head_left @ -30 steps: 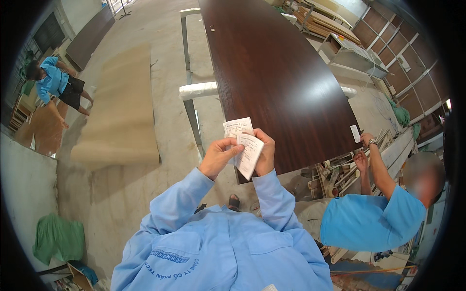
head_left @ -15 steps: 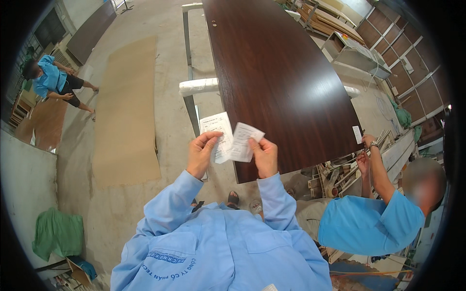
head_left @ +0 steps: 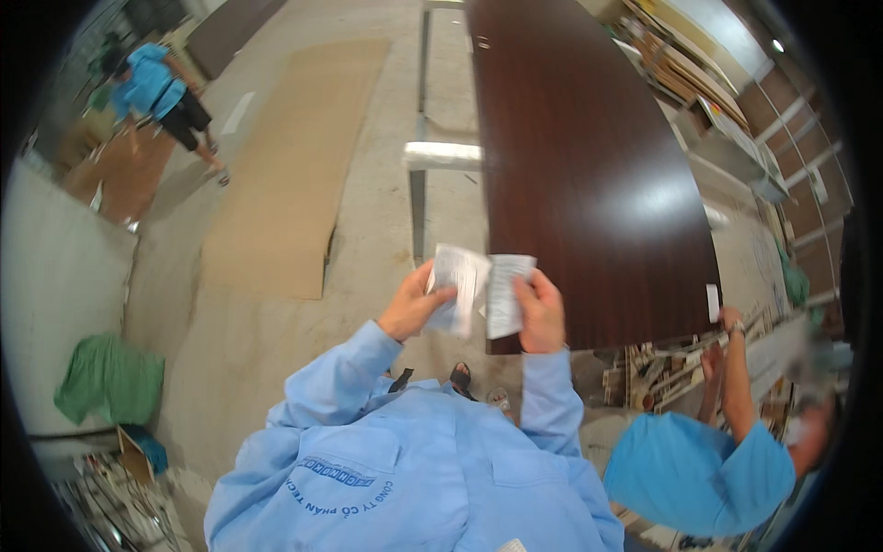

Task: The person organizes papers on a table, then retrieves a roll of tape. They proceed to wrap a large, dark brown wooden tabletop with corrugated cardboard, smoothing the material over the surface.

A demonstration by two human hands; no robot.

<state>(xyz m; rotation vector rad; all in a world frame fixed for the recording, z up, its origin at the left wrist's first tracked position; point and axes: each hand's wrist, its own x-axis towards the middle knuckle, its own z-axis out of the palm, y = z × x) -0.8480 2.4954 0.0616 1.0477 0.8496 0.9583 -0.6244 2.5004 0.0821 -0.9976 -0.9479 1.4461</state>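
While both hands are raised in front of the chest, everything sits around two paper slips. Far left: green cloth (head_left: 108, 379) on the floor, a person in blue (head_left: 158, 87) walking further back, a tan board (head_left: 294, 175) flat on the concrete. Left hand (head_left: 414, 308) is closed in a pinch, thumb on top, on the left slip (head_left: 457, 283) at its lower left corner. Right hand (head_left: 541, 313) is likewise closed, pinching the right slip (head_left: 505, 293) along its right edge. Slips meet or overlap in the middle; cannot tell if they are two sheets or one folded. Both are held in the air just before the near end of the dark panel (head_left: 579, 166), which lies on a metal frame (head_left: 440, 156). Print on the slips is too small to make out.

Handling judgement: thin paper, very light, limp, creases and tears easily, would flutter in any draft. Best held by edge or corner with a light fingertip pinch, as now; squeezing mid-sheet would crumple it.

Further right: a co-worker (head_left: 699, 469) in a blue shirt, arm up at the panel's near right corner, scrap wood (head_left: 662, 368) beneath, shelving (head_left: 736, 138) beyond.
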